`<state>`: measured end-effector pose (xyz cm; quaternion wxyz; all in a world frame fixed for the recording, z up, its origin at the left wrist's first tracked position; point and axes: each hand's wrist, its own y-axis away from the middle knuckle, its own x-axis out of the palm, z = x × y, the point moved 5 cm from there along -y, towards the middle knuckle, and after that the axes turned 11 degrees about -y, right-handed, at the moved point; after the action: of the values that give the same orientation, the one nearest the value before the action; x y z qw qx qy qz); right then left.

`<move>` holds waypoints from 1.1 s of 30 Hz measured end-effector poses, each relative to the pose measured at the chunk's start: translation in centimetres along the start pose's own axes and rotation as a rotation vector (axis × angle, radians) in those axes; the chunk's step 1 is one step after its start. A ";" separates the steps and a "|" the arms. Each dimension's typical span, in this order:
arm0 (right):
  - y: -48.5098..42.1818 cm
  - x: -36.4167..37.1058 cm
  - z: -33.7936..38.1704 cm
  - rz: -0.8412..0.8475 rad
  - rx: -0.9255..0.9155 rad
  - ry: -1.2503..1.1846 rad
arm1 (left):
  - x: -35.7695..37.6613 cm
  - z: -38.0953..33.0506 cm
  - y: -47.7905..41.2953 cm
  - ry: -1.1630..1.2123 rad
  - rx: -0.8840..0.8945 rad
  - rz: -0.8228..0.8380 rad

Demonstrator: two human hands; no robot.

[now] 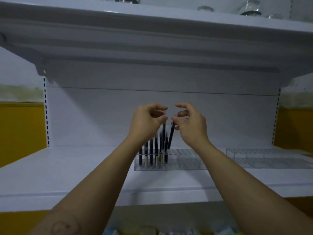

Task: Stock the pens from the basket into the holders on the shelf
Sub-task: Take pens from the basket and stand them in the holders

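Observation:
A clear plastic pen holder [184,162] stands on the white shelf [67,168], with several dark pens [153,150] upright in its left end. Above it, my left hand [146,120] pinches the top of one dark pen [163,131] that points down into the holder. My right hand [190,123] pinches another dark pen [171,137], tilted, its lower tip at the holder's top. The two hands are close together, fingertips almost touching. The basket is out of view.
A second clear holder [264,156] sits empty at the right of the shelf. An upper shelf [152,39] overhangs closely above, with glass jars [249,7] on it. Blurred coloured items [152,232] lie on the level below.

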<state>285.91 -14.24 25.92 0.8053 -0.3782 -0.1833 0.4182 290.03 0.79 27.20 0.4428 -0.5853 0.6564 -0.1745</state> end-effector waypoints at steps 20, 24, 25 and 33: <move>-0.9 1.4 -3.6 0.083 0.090 0.033 | 1.7 2.6 -2.5 -0.115 -0.022 0.010; 0.5 1.8 -4.8 0.177 0.092 0.128 | 1.3 2.5 -2.1 -0.116 -0.012 -0.013; 1.0 1.8 -5.1 0.206 0.081 0.178 | 1.3 2.4 -1.9 -0.113 -0.002 -0.020; 4.1 2.4 -5.8 0.511 0.079 0.529 | 0.6 2.6 -0.7 -0.092 0.023 -0.062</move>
<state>288.62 -13.47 18.94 0.7083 -0.4754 0.1478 0.5005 292.52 0.80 26.09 0.4736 -0.6074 0.6150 -0.1688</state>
